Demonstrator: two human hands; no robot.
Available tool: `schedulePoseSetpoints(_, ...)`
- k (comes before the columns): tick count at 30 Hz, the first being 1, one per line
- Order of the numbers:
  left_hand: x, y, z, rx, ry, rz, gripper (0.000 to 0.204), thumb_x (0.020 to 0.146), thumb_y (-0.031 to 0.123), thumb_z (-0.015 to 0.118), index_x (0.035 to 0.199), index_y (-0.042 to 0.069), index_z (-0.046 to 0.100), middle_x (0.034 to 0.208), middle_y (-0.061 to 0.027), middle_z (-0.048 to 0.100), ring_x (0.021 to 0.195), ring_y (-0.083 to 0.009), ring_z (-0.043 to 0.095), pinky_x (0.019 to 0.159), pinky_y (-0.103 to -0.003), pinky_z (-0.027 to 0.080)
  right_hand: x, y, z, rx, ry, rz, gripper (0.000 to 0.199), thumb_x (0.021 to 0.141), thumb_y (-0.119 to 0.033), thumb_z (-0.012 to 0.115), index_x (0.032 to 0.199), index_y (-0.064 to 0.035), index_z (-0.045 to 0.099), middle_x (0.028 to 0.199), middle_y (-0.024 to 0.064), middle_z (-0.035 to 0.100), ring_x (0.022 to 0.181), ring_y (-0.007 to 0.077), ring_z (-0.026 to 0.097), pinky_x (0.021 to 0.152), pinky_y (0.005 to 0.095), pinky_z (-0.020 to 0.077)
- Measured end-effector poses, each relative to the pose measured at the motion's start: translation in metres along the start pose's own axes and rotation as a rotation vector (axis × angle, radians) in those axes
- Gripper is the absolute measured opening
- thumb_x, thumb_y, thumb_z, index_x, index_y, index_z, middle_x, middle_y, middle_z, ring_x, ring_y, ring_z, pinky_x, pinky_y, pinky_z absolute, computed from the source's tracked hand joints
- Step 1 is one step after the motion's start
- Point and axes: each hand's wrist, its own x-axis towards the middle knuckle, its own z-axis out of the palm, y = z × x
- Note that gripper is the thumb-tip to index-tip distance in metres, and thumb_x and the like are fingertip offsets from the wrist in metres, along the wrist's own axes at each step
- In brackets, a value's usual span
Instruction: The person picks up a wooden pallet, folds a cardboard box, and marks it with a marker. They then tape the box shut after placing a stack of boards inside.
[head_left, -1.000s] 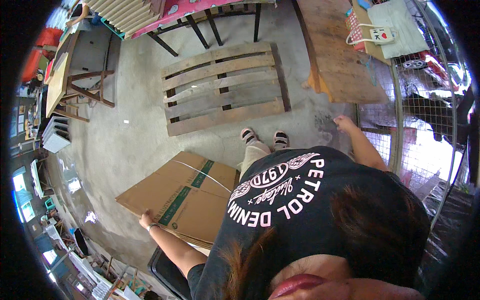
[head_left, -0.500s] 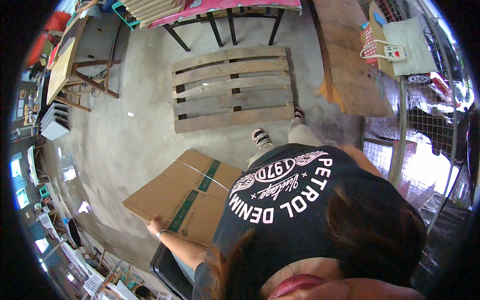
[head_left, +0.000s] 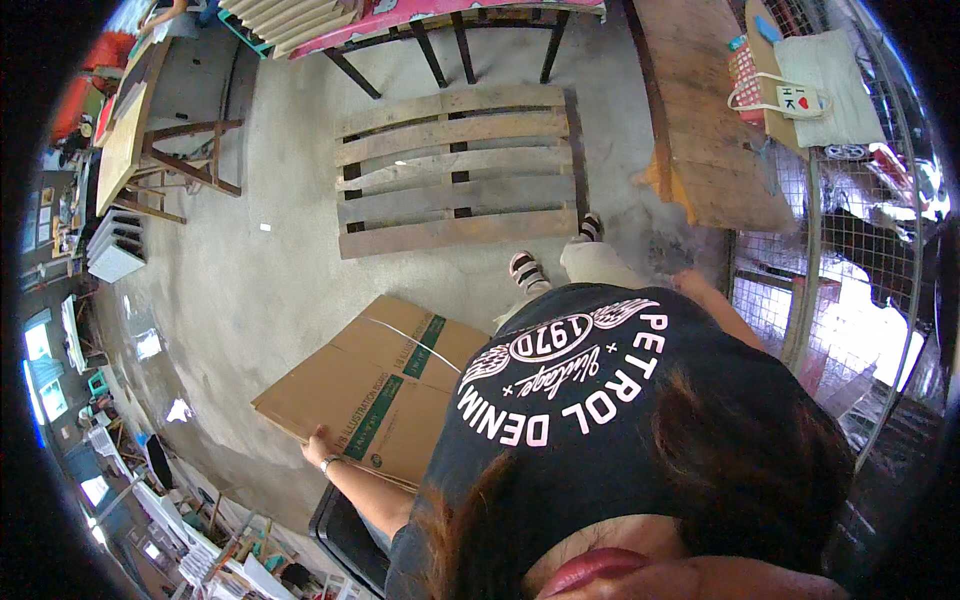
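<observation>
A flat brown cardboard package [head_left: 330, 375] with green printed bands and a white strap is held at my left side, tilted. My left hand [head_left: 318, 447], with a watch on the wrist, is closed round its near left edge; the fingers under the board are hidden. The package's right part goes out of sight behind my black shirt. My right hand [head_left: 686, 281] hangs low at my right side, beyond the shirt, near the wooden bench; its fingers are too small and unclear to read.
A wooden pallet [head_left: 455, 220] lies on the concrete floor ahead. Beyond it stands a pink-covered table [head_left: 400, 22] with stacked boards. A long wooden bench [head_left: 715, 120] runs along the right, by a wire mesh fence [head_left: 765, 262]. Another person's arm [head_left: 165, 12] shows far left.
The package and my left hand have shifted slightly to the right in view, still together. My right hand has swung a little forward and up. The pallet appears slightly shifted left.
</observation>
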Motion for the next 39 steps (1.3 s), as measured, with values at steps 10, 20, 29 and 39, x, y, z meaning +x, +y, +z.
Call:
schedulePoseSetpoints(10,0.021,0.022,0.014,0.226,-0.181,0.027,0.023,0.074,-0.003,0.055,0.094,-0.013,0.059,0.084,-0.0167,0.063,0.068,-0.0245,0.063,0.062,-0.039,0.055,-0.025,-0.013,-0.045,-0.117,0.173,-0.17,0.028,0.081,-0.028,0.06,0.098,-0.0059,0.062,0.094,0.0155,0.063,0.075,0.0311,0.062,0.065,0.0406,0.0502)
schedulePoseSetpoints(20,-0.139,0.068,0.078,0.189,-0.131,0.097,0.038,0.063,0.0,0.068,0.098,-0.013,0.06,0.087,-0.0155,0.065,0.076,-0.028,0.062,0.071,-0.038,0.052,0.069,0.042,-0.125,0.336,0.055,0.026,0.03,0.086,-0.03,0.062,0.1,-0.0046,0.061,0.081,0.0085,0.061,0.067,0.0202,0.059,0.053,0.0353,0.0455)
schedulePoseSetpoints(29,-0.419,0.257,0.031,-0.012,-0.268,0.546,0.051,0.067,-0.008,0.058,0.117,-0.007,0.052,0.107,-0.0142,0.061,0.09,-0.0244,0.058,0.078,-0.035,0.048,0.099,-0.074,-0.381,0.096,0.416,-0.652,0.043,0.088,-0.034,0.058,0.121,-0.0074,0.052,0.113,0.0209,0.059,0.1,0.0349,0.059,0.087,0.0442,0.0458)
schedulePoseSetpoints(39,-0.636,0.47,0.057,0.205,-0.49,0.828,0.044,0.069,0.006,0.066,0.111,-0.005,0.055,0.089,-0.013,0.066,0.084,-0.0174,0.06,0.074,-0.034,0.05,0.002,-0.253,-0.456,0.27,0.62,-1.516,0.098,0.065,-0.04,0.079,0.143,-0.0135,0.026,0.143,0.0144,0.034,0.132,0.0324,0.031,0.109,0.0448,0.0244)
